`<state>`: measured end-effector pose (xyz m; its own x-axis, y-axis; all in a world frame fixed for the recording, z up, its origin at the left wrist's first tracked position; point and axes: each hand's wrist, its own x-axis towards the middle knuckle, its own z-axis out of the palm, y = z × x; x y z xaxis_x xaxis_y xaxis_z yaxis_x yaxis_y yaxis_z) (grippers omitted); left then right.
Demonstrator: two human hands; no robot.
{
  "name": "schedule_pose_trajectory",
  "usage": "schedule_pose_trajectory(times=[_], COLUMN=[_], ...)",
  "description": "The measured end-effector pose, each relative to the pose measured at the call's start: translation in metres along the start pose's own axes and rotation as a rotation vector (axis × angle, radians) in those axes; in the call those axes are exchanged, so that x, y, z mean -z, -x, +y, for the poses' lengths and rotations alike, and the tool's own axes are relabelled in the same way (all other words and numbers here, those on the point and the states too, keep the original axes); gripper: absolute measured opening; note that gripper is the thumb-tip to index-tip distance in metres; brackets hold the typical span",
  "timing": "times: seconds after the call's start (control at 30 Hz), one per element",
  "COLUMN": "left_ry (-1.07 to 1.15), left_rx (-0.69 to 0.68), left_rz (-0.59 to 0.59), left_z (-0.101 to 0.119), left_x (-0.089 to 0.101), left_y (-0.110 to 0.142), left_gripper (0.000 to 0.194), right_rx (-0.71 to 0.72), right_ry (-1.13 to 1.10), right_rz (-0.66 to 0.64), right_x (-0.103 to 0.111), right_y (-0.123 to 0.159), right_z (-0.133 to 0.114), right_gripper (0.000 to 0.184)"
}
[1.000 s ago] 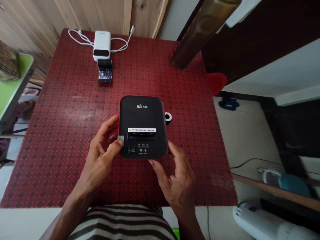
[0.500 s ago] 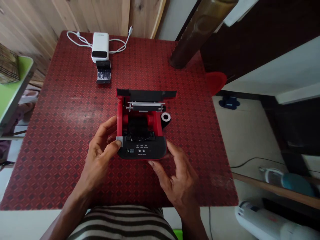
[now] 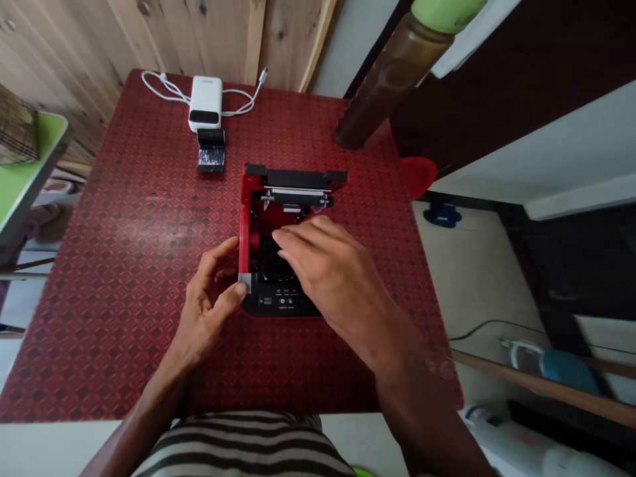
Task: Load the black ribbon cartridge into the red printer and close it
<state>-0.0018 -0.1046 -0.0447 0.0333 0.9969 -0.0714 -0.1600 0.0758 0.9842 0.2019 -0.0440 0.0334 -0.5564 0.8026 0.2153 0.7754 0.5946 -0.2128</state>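
A small black-and-red label printer (image 3: 244,235) sits on the table with its lid (image 3: 298,177) raised at the back. Inside it lies a black roll (image 3: 269,255), partly covered by my right hand. My left hand (image 3: 211,285) grips the printer's left side, its thumb on the grey tab (image 3: 245,281) at the front corner. Over the open compartment, my right hand (image 3: 328,265) has its fingers bunched together at the black roll; whether they pinch it is hidden. The printer's right side is also behind that hand.
At the back left of the red patterned table (image 3: 124,265) lies a white device (image 3: 205,99) with a cable (image 3: 243,103) and a black printed strip (image 3: 211,151) at its front. A tall brown bottle (image 3: 377,86) with a green cap stands at the back right.
The printer's lid has swung up from shut to open. My right hand has moved from the front right corner to over the compartment; my left hand keeps its hold.
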Motion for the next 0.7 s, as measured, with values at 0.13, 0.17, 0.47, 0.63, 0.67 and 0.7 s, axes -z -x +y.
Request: schedule_pose_trajectory(times=[0.13, 0.17, 0.47, 0.63, 0.67, 0.7], left_ry=[-0.001, 0.002, -0.007, -0.011, -0.013, -0.017], left_rx=[-0.001, -0.001, 0.056, 0.057, 0.063, 0.068], left_rz=[-0.019, -0.023, -0.014, -0.002, -0.002, -0.002], left_z=[0.003, 0.004, 0.010, 0.010, 0.010, 0.010], left_x=[0.000, 0.000, 0.000, -0.001, -0.001, 0.000], left_y=[-0.001, -0.001, -0.002, -0.003, -0.002, -0.002], left_gripper=[0.057, 0.057, 0.057, 0.057, 0.058, 0.058], right_rx=[-0.052, -0.067, -0.021, -0.043, -0.059, -0.088], right_ry=[0.086, 0.091, 0.078, 0.078, 0.043, -0.012], right_rz=[-0.347, -0.375, -0.186, 0.068, 0.137, 0.206], right_x=[-0.008, -0.011, -0.020, 0.005, 0.012, 0.020], right_y=[-0.032, -0.036, -0.029, -0.006, 0.004, 0.015], right_z=[-0.010, -0.010, 0.006, -0.006, -0.007, -0.006], right_gripper=[0.021, 0.023, 0.017, 0.012, 0.011, 0.008])
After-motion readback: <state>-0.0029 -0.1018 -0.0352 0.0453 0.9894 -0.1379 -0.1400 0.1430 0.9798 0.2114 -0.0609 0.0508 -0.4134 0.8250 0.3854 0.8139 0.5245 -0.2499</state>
